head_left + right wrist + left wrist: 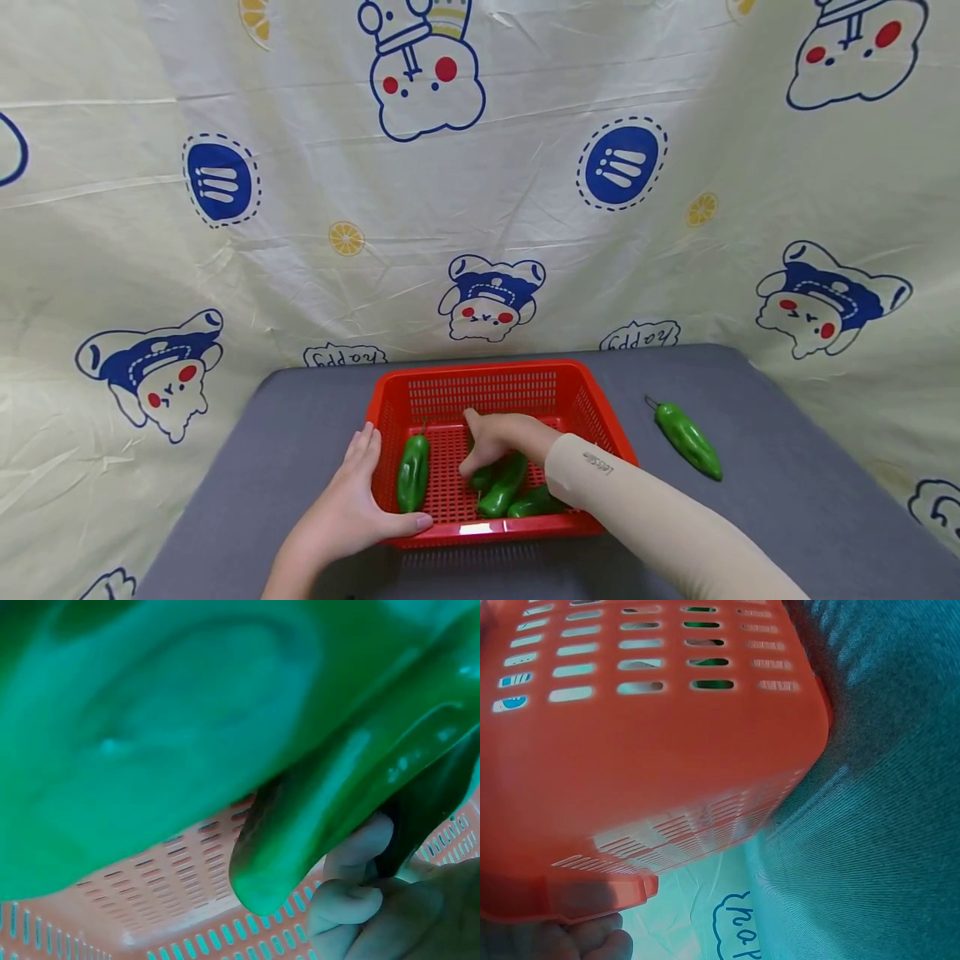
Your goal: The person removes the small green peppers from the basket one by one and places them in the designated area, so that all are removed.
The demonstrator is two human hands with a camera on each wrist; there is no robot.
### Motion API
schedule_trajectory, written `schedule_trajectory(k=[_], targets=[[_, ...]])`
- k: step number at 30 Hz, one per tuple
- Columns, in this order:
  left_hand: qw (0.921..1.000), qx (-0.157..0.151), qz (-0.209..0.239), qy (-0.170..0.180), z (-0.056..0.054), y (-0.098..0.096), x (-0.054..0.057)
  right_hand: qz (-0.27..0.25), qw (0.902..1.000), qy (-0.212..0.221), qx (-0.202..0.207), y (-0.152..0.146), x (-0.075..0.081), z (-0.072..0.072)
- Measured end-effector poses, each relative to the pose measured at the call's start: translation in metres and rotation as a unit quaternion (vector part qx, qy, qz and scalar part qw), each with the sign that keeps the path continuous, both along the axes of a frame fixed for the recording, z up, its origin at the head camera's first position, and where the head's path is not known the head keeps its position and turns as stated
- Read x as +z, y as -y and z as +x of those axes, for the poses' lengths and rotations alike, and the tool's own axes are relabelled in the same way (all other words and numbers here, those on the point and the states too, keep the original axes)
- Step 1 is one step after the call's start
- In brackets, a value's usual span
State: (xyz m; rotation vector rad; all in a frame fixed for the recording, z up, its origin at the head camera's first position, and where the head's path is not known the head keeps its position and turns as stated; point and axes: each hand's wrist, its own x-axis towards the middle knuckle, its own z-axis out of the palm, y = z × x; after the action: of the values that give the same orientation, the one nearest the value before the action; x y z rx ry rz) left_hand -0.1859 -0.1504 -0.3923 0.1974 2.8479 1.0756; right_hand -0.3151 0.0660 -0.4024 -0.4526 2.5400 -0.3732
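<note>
A red plastic basket (480,533) with slotted walls stands on the grey table and holds several green peppers. My left hand (352,492) grips its near left corner, thumb over the front rim and fingers along the left side. In the left wrist view, fingertips (604,937) show beside the basket rim (600,896). Inside the basket, my right hand (498,437) holds a dark green pepper (424,806), partly hidden by the hand in the head view. Other peppers (504,487) lie just below that hand. One long pepper (413,473) rests along the basket's left wall.
Outside the basket, a single green pepper (688,440) lies on the grey table (300,442) to the right. A pale printed sheet (405,192) hangs behind the table's back edge and at both sides. A beige sleeve (637,500) covers the right forearm, which crosses the basket's right front rim.
</note>
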Motion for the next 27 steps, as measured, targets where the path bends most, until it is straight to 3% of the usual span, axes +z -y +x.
schedule_trajectory(k=[5,16,22,27], targets=[[1.0,0.002,0.001,0.0,0.001,-0.001,0.001,0.015,0.9999,0.004,0.004,-0.002,0.002,0.003],[1.0,0.003,0.002,0.0,0.002,0.0,0.0,0.037,0.9987,-0.033,0.011,-0.003,0.003,0.009],[1.0,0.003,0.003,0.0,0.001,0.0,-0.001,-0.012,0.9983,-0.04,0.04,-0.006,0.008,0.003],[1.0,0.0,0.001,-0.002,0.0,0.0,0.0,-0.081,0.9943,-0.023,0.065,-0.017,0.024,-0.004]])
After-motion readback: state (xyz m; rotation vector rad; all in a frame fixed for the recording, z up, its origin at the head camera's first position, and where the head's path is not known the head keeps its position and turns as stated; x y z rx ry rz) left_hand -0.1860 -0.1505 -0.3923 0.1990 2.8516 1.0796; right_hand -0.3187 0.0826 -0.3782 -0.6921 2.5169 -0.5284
